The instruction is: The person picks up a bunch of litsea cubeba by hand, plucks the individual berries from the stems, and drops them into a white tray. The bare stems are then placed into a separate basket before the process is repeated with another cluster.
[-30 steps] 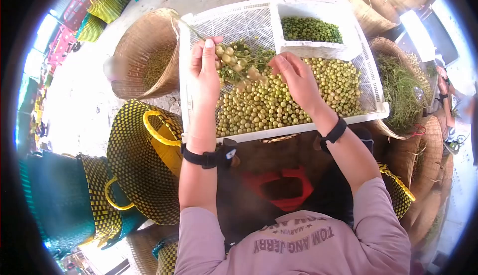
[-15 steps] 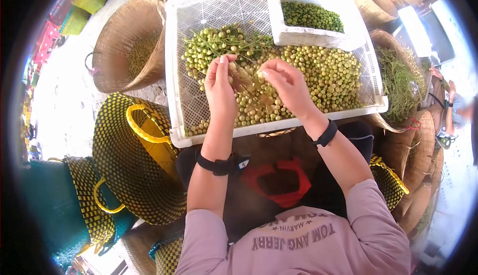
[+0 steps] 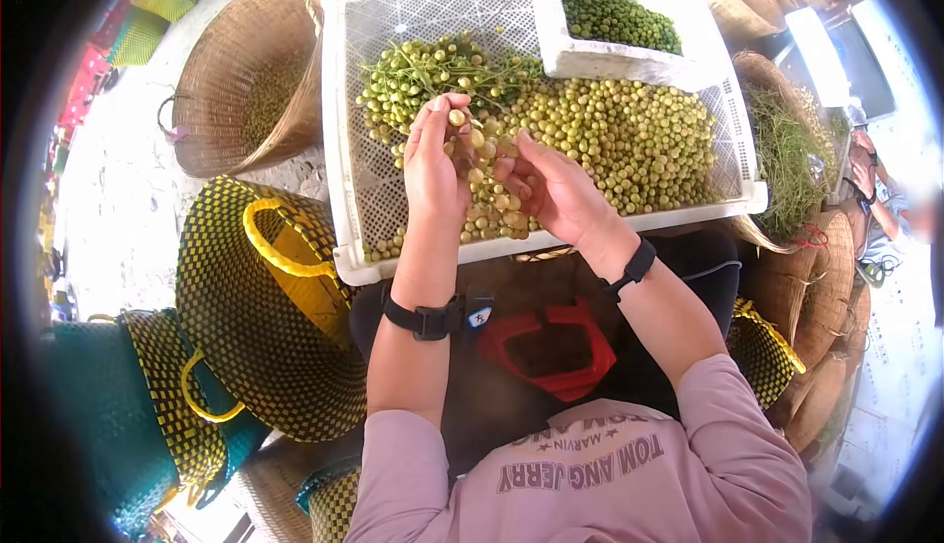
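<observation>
From my remote view, the left hand (image 3: 436, 169) has its fingers curled around a sprig of pale round berries (image 3: 477, 139), held above the white perforated tray (image 3: 379, 211). The right hand (image 3: 565, 194), fingers half bent, meets the sprig's other side; I can't tell whether it grips any fruit. Loose yellow-green berries (image 3: 639, 140) spread below, stemmed green clusters (image 3: 423, 69) lie just beyond, and a white box (image 3: 621, 66) fills the far right corner.

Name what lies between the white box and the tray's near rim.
In the head view: loose yellow-green fruits, with the right hand partly over them.
</observation>
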`<state>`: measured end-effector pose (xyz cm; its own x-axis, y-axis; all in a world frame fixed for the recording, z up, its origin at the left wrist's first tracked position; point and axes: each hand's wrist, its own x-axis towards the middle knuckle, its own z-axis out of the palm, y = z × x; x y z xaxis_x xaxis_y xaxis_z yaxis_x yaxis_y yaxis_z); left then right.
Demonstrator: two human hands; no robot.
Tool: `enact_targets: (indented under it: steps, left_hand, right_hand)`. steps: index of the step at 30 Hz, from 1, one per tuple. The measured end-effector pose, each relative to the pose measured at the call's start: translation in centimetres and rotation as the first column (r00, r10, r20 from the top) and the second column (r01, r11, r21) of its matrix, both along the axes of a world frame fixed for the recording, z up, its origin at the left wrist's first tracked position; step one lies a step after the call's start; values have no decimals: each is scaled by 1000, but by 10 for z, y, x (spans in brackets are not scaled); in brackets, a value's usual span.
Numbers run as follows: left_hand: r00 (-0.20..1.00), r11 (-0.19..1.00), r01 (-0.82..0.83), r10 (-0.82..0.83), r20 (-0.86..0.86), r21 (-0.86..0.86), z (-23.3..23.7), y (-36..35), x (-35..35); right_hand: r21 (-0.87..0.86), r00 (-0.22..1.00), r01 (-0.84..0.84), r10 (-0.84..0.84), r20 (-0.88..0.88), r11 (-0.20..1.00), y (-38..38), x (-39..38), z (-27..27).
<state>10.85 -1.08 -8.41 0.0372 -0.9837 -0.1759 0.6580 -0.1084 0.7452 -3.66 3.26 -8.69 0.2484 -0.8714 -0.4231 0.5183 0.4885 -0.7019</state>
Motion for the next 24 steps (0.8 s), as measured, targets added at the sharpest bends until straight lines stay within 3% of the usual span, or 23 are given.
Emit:
enact_targets:
  steps: [8, 11, 13, 17, 20, 24]
  left_hand:
    - [993, 993, 115, -116, -22, -42, -3, -1, 5]
    - [996, 997, 75, -75, -44, 10, -3, 0, -2]
    - [996, 996, 89, -89, -29, 4, -4, 2, -8]
    - [998, 999, 47, -46, -54, 18, -3, 2, -11]
    - [996, 995, 85, -85, -4, 58, 0, -1, -9]
    - [979, 981, 193, -194, -66, -18, -3, -1, -9]
  right_hand:
    - [4, 994, 76, -77, 76, 997, 7, 0, 7]
    - [-118, 992, 116, -109, 58, 986, 9, -1, 3]
    - [-38, 953, 298, -296, 59, 954, 14, 3, 6]
    - [-27, 912, 376, -364, 190, 926, 14, -15, -6]
    - [-79, 948, 285, -268, 169, 955, 15, -21, -8]
    - [-48, 987, 114, -108, 116, 992, 16, -16, -5]
